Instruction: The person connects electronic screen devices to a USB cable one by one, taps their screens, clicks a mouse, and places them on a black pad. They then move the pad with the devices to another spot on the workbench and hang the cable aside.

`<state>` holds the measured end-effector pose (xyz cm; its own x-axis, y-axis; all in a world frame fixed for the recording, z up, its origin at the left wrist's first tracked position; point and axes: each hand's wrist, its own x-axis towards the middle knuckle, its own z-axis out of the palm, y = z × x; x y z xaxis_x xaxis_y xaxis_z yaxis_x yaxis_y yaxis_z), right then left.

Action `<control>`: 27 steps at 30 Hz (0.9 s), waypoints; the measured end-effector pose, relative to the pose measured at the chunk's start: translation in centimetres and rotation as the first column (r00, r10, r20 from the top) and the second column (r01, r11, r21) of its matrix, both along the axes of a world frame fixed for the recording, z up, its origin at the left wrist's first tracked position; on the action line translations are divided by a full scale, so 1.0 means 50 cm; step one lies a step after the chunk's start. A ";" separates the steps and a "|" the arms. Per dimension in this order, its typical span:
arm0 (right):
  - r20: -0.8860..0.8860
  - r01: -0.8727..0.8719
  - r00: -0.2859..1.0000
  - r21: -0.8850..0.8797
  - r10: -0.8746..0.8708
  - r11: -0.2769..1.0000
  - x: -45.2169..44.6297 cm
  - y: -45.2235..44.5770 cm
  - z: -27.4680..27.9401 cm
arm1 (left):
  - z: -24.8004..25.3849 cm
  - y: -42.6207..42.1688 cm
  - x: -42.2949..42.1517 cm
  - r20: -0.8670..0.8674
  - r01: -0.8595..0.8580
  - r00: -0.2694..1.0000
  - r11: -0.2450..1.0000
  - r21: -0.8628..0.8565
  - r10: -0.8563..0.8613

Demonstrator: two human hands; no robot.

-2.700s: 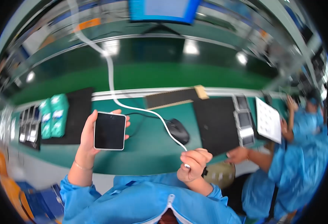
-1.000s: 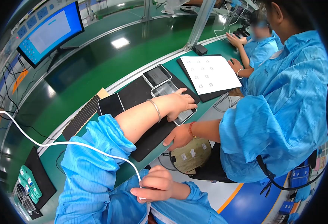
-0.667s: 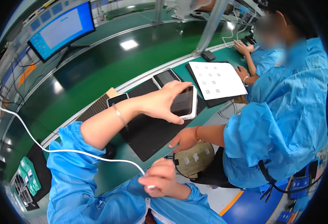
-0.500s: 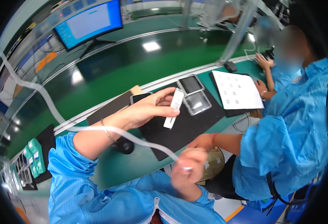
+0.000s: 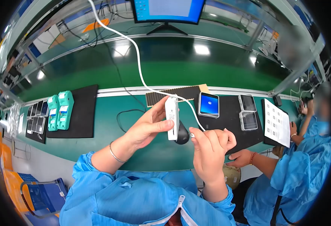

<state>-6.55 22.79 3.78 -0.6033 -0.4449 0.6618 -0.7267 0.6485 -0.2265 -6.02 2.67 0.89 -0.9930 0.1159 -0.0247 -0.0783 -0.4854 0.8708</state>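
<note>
My left hand [image 5: 144,130] grips a slim white box-shaped device [image 5: 172,110], upright, with its narrow printed side facing me. Pinched between the fingers of my right hand [image 5: 211,156] is the small metal-tipped plug [image 5: 191,135] of a white cable [image 5: 138,56]. The plug is a short way right of the device and apart from it. The cable comes down from above, passes by the device's top and loops to my right hand. Behind the device a black computer mouse [image 5: 182,135] is partly hidden.
A device with a lit blue screen [image 5: 209,104] and two clear cases [image 5: 248,120] lie on a black mat. Rightward are a printed sheet [image 5: 277,122] and a co-worker's hand [image 5: 241,158]. Green holders [image 5: 62,111] stand left; a monitor [image 5: 167,11] stands at the back.
The view has swung left. My right hand has come up with the cable end, closer to the device. The device is now more upright, its narrow side towards me.
</note>
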 end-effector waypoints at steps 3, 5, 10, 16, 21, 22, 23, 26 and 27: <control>0.048 -0.047 0.998 0.034 0.045 0.998 -0.007 -0.038 0.001 | 0.004 -0.032 0.038 -0.047 0.022 0.999 0.985 0.170 -0.014; 0.083 -0.081 0.993 0.027 0.079 0.996 -0.008 -0.051 0.000 | -0.006 -0.060 0.051 -0.096 0.050 0.995 0.983 0.174 -0.033; 0.116 -0.130 0.985 -0.009 0.130 0.992 0.001 -0.100 -0.011 | -0.014 -0.115 0.086 -0.091 0.097 0.994 0.867 0.490 -0.060; 0.122 -0.190 0.971 -0.132 0.206 0.973 -0.010 -0.149 -0.024 | -0.042 -0.138 0.095 -0.088 0.110 0.993 0.368 0.923 -0.076; 0.215 -0.312 0.908 -0.230 0.361 0.922 -0.021 -0.172 -0.020 | -0.042 -0.135 0.093 -0.201 0.226 0.973 0.287 0.931 -0.113; 0.166 -0.321 0.916 -0.241 0.364 0.916 -0.020 -0.178 -0.023 | -0.041 -0.133 0.093 -0.212 0.232 0.972 0.281 0.931 -0.101; 0.170 -0.311 0.918 -0.246 0.357 0.918 -0.015 -0.183 -0.026 | -0.041 -0.132 0.092 -0.206 0.229 0.972 0.283 0.931 -0.110; -0.051 -0.271 0.962 -0.201 0.267 0.941 -0.006 -0.192 -0.029 | -0.042 -0.128 0.089 -0.168 0.193 0.980 0.288 0.938 -0.109; -0.051 -0.269 0.963 -0.203 0.264 0.942 -0.006 -0.193 -0.031 | -0.042 -0.126 0.089 -0.140 0.166 0.984 0.290 0.943 -0.110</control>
